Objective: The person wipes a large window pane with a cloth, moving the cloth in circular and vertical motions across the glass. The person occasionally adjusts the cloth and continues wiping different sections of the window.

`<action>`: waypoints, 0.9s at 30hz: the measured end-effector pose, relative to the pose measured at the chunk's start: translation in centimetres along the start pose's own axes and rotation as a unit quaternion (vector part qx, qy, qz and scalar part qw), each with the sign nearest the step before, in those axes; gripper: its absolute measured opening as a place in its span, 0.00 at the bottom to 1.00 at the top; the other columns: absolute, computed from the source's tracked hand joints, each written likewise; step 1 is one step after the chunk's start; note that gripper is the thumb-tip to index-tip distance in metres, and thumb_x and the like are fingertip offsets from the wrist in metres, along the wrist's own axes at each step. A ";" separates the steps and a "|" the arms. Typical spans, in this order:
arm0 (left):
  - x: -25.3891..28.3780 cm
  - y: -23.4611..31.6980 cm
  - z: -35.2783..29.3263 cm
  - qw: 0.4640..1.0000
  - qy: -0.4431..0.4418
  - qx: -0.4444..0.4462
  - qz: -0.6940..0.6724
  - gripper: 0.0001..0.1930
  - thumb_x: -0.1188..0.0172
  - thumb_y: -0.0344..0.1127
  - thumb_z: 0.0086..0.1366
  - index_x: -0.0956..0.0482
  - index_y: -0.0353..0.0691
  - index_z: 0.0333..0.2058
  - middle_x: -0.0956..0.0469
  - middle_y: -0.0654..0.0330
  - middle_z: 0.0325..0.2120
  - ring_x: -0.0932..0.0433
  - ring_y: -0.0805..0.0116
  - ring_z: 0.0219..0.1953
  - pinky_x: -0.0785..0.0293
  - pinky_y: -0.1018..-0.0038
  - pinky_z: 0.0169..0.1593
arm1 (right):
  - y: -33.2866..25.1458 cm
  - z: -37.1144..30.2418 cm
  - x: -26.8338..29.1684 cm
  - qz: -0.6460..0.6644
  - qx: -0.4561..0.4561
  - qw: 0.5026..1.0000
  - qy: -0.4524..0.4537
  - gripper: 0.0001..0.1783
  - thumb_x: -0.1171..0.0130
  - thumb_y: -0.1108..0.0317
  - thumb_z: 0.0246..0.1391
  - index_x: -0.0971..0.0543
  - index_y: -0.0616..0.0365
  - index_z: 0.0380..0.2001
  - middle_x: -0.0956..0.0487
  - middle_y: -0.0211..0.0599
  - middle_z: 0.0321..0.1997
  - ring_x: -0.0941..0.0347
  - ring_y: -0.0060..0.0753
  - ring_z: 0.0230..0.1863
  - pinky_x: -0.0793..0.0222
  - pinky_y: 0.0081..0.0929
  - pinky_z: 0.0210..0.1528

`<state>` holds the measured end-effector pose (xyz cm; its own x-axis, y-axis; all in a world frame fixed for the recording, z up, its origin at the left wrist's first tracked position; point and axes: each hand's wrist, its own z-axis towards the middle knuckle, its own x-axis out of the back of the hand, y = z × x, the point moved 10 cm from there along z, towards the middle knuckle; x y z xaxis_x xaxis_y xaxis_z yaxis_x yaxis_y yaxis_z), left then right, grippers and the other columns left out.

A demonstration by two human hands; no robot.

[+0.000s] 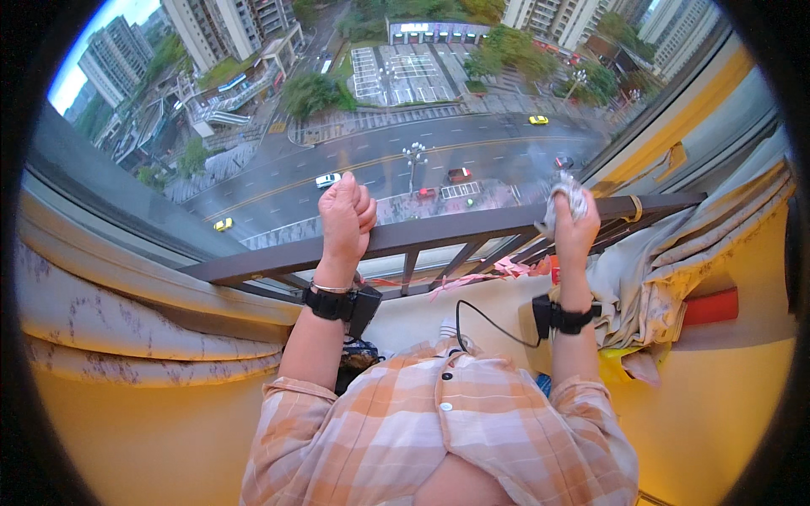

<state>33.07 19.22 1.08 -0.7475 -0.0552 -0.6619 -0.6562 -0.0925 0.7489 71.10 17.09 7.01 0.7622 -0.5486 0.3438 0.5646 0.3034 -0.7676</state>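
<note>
My right hand (575,229) is closed round a crumpled pale grey-and-white cloth (564,205), held up at the window glass (498,169) above the right part of a dark railing (422,234). A hazy patch shows on the glass beside the cloth. My left hand (346,218) is raised in a fist above the railing's left part, thumb side up, and nothing shows in it. Whether that fist touches the glass, I cannot tell. Both wrists wear black straps with small dark boxes.
Curtains hang on both sides, a bunched one (666,261) at the right and a patterned one (143,312) at the left. Pink ribbon (510,268) lies along the railing's lower part. A black cable (494,314) loops before my chest. Far below, beyond the window, runs a road (371,156) with cars.
</note>
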 end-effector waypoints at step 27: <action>-0.6 0.4 -0.3 0.999 0.020 -0.013 0.032 0.22 0.56 0.40 0.72 0.46 0.48 0.16 0.49 0.71 0.11 0.53 0.81 0.11 0.57 0.82 0.14 | 3.3 4.9 -7.4 -0.410 -0.067 0.895 -0.160 0.22 0.34 0.50 0.44 0.23 0.58 0.32 0.19 0.48 0.32 0.20 0.49 0.36 0.25 0.43 0.38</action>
<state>33.27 18.93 1.75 -0.7825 -0.1013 -0.6143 -0.6043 -0.1138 0.7886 68.83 25.95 4.54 0.1720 -0.2862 0.9426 0.9492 -0.2079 -0.2363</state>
